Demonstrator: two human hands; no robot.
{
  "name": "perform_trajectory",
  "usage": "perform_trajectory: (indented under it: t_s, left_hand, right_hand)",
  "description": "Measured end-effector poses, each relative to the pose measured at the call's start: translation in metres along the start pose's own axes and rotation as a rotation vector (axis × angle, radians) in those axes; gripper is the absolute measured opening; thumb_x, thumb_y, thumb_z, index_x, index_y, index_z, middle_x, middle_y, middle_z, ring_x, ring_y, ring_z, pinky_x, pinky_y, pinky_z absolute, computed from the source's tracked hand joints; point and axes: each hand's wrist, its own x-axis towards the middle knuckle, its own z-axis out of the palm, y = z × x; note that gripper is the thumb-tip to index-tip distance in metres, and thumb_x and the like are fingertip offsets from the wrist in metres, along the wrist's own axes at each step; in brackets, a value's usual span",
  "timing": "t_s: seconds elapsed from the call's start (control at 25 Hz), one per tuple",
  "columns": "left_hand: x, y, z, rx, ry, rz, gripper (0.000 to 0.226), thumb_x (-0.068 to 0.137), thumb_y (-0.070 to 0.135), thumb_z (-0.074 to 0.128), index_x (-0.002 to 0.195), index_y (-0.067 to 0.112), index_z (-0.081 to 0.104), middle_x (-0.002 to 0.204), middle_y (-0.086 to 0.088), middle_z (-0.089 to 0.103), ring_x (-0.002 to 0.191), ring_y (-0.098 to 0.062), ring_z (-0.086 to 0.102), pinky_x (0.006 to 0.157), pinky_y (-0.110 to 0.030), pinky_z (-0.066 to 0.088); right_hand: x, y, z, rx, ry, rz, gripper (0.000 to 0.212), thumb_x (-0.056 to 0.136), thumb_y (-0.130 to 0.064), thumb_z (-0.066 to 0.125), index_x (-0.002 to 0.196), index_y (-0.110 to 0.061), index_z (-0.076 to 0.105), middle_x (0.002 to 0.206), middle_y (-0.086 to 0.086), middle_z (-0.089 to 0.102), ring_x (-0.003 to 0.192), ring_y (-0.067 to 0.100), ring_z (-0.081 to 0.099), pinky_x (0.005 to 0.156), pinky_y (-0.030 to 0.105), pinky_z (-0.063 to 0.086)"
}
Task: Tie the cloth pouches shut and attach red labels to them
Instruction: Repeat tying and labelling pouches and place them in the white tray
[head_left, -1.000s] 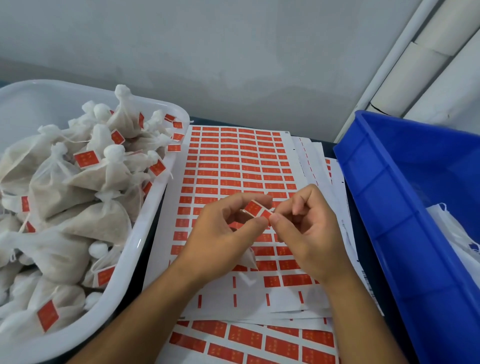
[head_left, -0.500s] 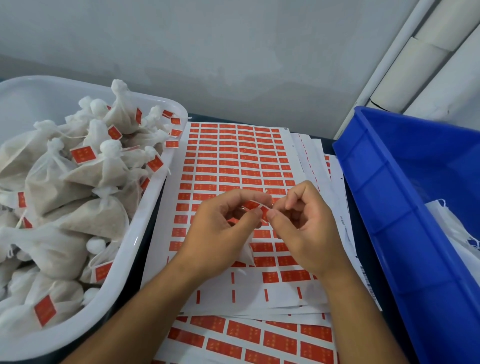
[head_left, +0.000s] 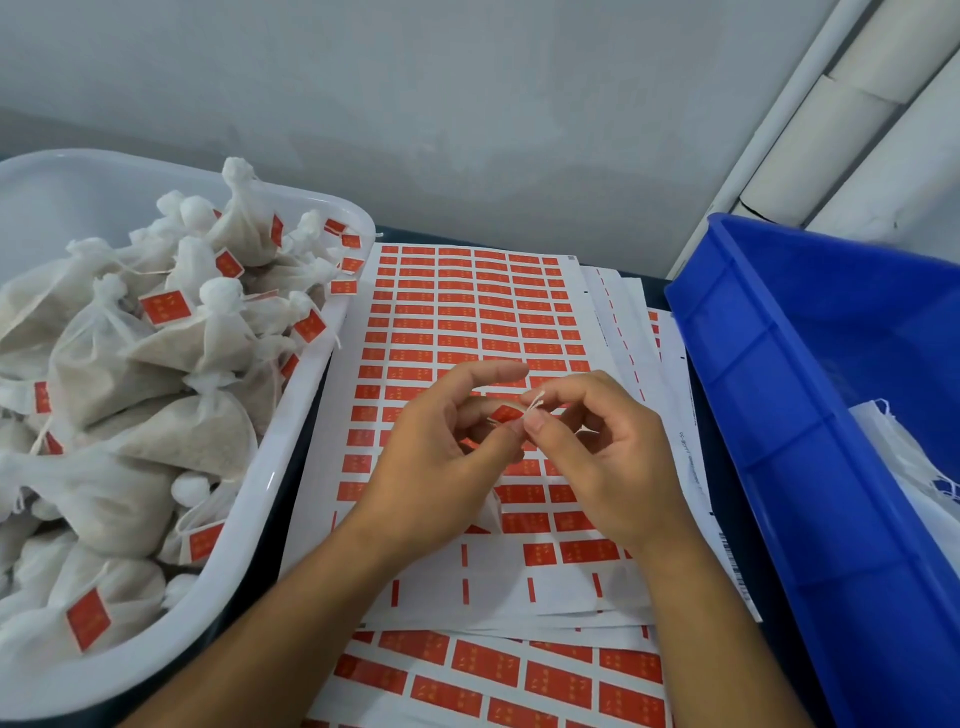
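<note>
Both hands meet over the label sheets (head_left: 467, 322) on the surface. The left hand (head_left: 431, 467) pinches a small red label (head_left: 506, 414) between thumb and fingers, a bit of white pouch (head_left: 491, 512) hanging under its palm. The right hand (head_left: 608, 457) pinches the white string (head_left: 535, 402) at the label's edge, its fingertips touching the left thumb. Left of the fingers sits a white tub (head_left: 270, 467) of tied, labelled pouches (head_left: 156, 364); right of them, a blue bin (head_left: 779, 415).
</note>
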Motion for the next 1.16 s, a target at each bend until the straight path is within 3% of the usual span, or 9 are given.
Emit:
perform_trajectory:
  t_s: [0.24,0.36,0.52,0.72,0.84,1.0,1.16]
  left_hand:
    - [0.0,0.001,0.001,0.045,0.001,-0.01,0.038,0.095,0.028,0.071,0.128,0.041,0.058,0.102,0.017,0.073,0.09,-0.013,0.074,0.074,-0.025,0.062]
    - [-0.002,0.0,0.001,0.167,-0.021,-0.006,0.044,0.092,0.032,0.074,0.128,0.047,0.054,0.106,0.028,0.065,0.094,-0.005,0.068,0.068,-0.017,0.057]
    - [-0.005,-0.005,0.007,0.334,-0.036,0.042,0.056,0.09,0.031,0.076,0.136,0.044,0.046,0.1,0.023,0.067,0.092,0.001,0.065,0.064,-0.01,0.052]
    - [-0.005,-0.013,0.01,0.488,-0.009,0.028,0.064,0.09,0.047,0.072,0.141,0.049,0.034,0.091,0.028,0.06,0.091,0.013,0.059,0.06,-0.003,0.046]
    - [-0.005,-0.015,0.012,0.507,0.003,0.012,0.065,0.089,0.051,0.071,0.142,0.049,0.033,0.091,0.032,0.058,0.086,0.01,0.062,0.062,-0.003,0.045]
    - [-0.005,-0.009,0.011,0.45,0.056,0.062,0.059,0.088,0.054,0.07,0.133,0.06,0.033,0.099,0.031,0.059,0.093,0.014,0.058,0.061,-0.003,0.046]
    - [-0.007,-0.001,0.013,0.441,0.22,0.201,0.043,0.086,0.054,0.067,0.117,0.066,0.04,0.107,0.036,0.052,0.101,0.009,0.055,0.073,-0.002,0.046]
  right_hand:
    - [0.0,-0.001,0.004,-0.007,0.028,-0.004,0.005,0.095,-0.03,0.062,0.099,-0.031,0.064,0.1,-0.017,0.065,0.101,0.015,0.065,0.078,0.018,0.057]
    - [0.0,-0.002,0.006,0.048,0.051,0.056,0.006,0.097,-0.036,0.058,0.102,-0.036,0.061,0.097,-0.02,0.066,0.099,0.009,0.066,0.078,0.015,0.057]
    - [0.0,-0.003,0.006,0.065,0.118,0.075,0.001,0.101,-0.035,0.06,0.1,-0.036,0.061,0.096,-0.02,0.067,0.095,0.007,0.068,0.074,0.011,0.055]
    - [-0.001,-0.006,0.009,0.105,0.234,0.074,0.013,0.098,-0.028,0.068,0.101,-0.039,0.062,0.098,-0.024,0.069,0.097,0.006,0.069,0.074,0.01,0.054]
    - [-0.001,-0.008,0.011,0.144,0.29,0.072,0.015,0.096,-0.029,0.071,0.104,-0.037,0.06,0.1,-0.021,0.07,0.098,0.009,0.07,0.076,0.013,0.055]
    - [-0.001,-0.008,0.012,0.159,0.318,0.093,0.015,0.095,-0.031,0.071,0.104,-0.034,0.06,0.097,-0.016,0.07,0.096,0.014,0.071,0.076,0.017,0.058]
    - [-0.001,-0.009,0.013,0.188,0.337,0.149,0.014,0.093,-0.036,0.071,0.101,-0.037,0.06,0.097,-0.015,0.072,0.095,0.013,0.073,0.076,0.02,0.06]
